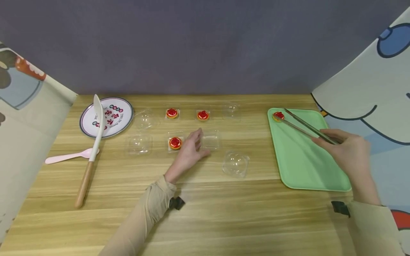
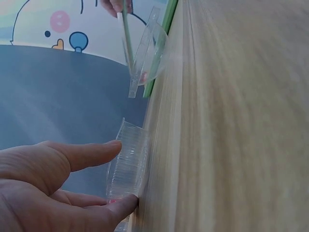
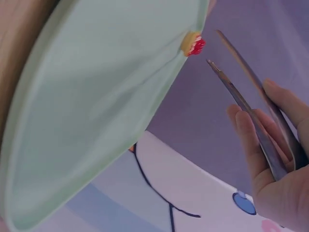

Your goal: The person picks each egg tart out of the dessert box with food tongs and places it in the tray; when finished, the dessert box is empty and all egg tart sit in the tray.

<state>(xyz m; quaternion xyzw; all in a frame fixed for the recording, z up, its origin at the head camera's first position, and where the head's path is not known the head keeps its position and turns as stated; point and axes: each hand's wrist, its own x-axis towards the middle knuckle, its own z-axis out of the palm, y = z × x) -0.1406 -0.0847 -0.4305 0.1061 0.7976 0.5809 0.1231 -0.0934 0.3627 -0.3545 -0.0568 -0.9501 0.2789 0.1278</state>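
Note:
My right hand (image 1: 352,156) grips a pair of metal tongs (image 1: 307,124) above the green tray (image 1: 301,170). A small red-topped tart (image 1: 278,116) sits in the tray's far left corner. Apart in the right wrist view, the tong tips (image 3: 211,65) have the tart (image 3: 193,44) beside them, not between them. My left hand (image 1: 189,153) is at the left side of a bare clear plastic box base (image 1: 211,139). Its thumb and fingers are spread and fairly straight at that base (image 2: 128,157). Left of this hand, another tart (image 1: 175,143) rests in its own clear base.
Two tarts (image 1: 172,113) (image 1: 203,115) in clear bases stand farther back. Several clear domed lids (image 1: 236,164) lie around them. At left are a patterned plate (image 1: 87,119), a long white utensil with a wooden handle (image 1: 84,183) across it, and a pink spoon (image 1: 67,157).

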